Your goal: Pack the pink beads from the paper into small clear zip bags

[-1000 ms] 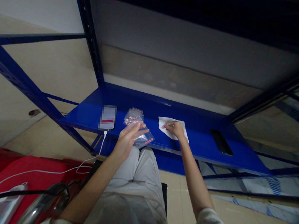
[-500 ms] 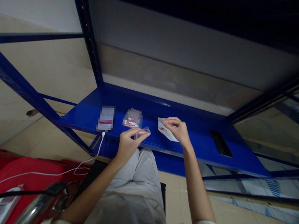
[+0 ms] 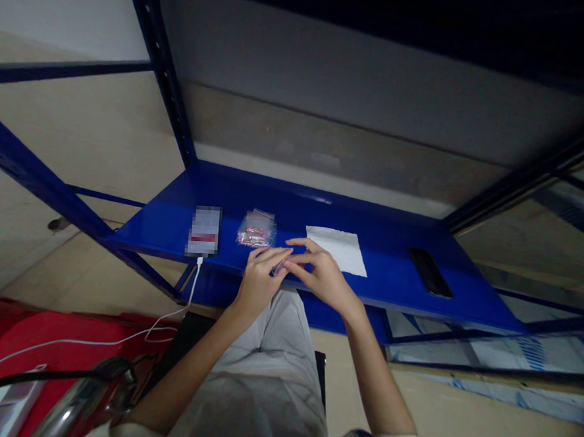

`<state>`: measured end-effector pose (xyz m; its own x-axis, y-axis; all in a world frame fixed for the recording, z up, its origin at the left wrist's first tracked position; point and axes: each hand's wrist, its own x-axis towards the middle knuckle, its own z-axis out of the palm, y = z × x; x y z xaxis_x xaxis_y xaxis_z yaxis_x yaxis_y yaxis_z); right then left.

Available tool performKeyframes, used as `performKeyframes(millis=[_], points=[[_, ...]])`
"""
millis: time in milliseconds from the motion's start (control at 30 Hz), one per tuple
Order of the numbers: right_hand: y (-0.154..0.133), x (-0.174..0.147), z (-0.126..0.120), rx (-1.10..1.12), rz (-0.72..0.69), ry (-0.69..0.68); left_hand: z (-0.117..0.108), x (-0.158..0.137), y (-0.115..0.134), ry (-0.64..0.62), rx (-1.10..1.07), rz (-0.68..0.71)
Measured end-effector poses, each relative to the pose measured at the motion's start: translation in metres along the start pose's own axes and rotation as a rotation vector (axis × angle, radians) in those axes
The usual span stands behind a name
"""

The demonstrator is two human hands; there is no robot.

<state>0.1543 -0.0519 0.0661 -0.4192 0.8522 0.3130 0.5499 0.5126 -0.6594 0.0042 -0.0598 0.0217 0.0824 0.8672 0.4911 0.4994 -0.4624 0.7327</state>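
My left hand (image 3: 258,281) is closed on a small clear plastic bag (image 3: 278,268), mostly covered by the fingers. My right hand (image 3: 324,277) meets it from the right, thumb and fingertips pinched together at the bag's edge. What those fingertips hold is too small to make out. Behind my right hand a white sheet of paper (image 3: 347,248) lies on the blue shelf (image 3: 293,202). Just beyond my left hand rests a pile of clear plastic bags (image 3: 256,228) with pink and red contents.
A phone with a blurred screen (image 3: 205,230) lies at the shelf's left, with a white cable (image 3: 196,282) running down from it. Farther right is a black phone (image 3: 430,272). Blue uprights (image 3: 167,66) frame the shelf, and my legs are below its front edge.
My right hand has moved left and down from the paper to the bag in my left hand. Small reddish pieces seen on the paper before no longer show there.
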Motion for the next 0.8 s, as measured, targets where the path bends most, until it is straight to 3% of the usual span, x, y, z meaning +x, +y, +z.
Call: performKeyframes(millis=[67,133,200,300,400,500,667,800], points=[[0.015,0.001,-0.005,0.15,0.017,0.089,-0.002,0.003,0.0,0.003,-0.169,-0.103],[0.039,-0.001,-0.01,0.224,0.103,0.27,-0.006,0.005,0.001,-0.01,-0.377,-0.24],[0.067,-0.006,-0.015,0.179,0.186,0.474,-0.011,0.008,0.003,-0.018,-0.586,-0.388],[0.111,-0.017,-0.019,0.086,0.306,0.633,-0.017,0.01,0.008,0.021,-0.875,-0.562],[0.145,-0.029,-0.018,0.059,0.407,0.688,-0.021,0.012,0.014,0.04,-1.077,-0.617],[0.163,-0.04,-0.013,0.07,0.474,0.693,-0.025,0.014,0.021,-0.021,-1.162,-0.624],[0.174,-0.05,-0.005,0.08,0.557,0.709,-0.034,0.018,0.031,-0.177,-1.138,-0.664],[0.173,-0.05,-0.003,0.09,0.572,0.724,-0.037,0.018,0.037,-0.175,-1.163,-0.687]])
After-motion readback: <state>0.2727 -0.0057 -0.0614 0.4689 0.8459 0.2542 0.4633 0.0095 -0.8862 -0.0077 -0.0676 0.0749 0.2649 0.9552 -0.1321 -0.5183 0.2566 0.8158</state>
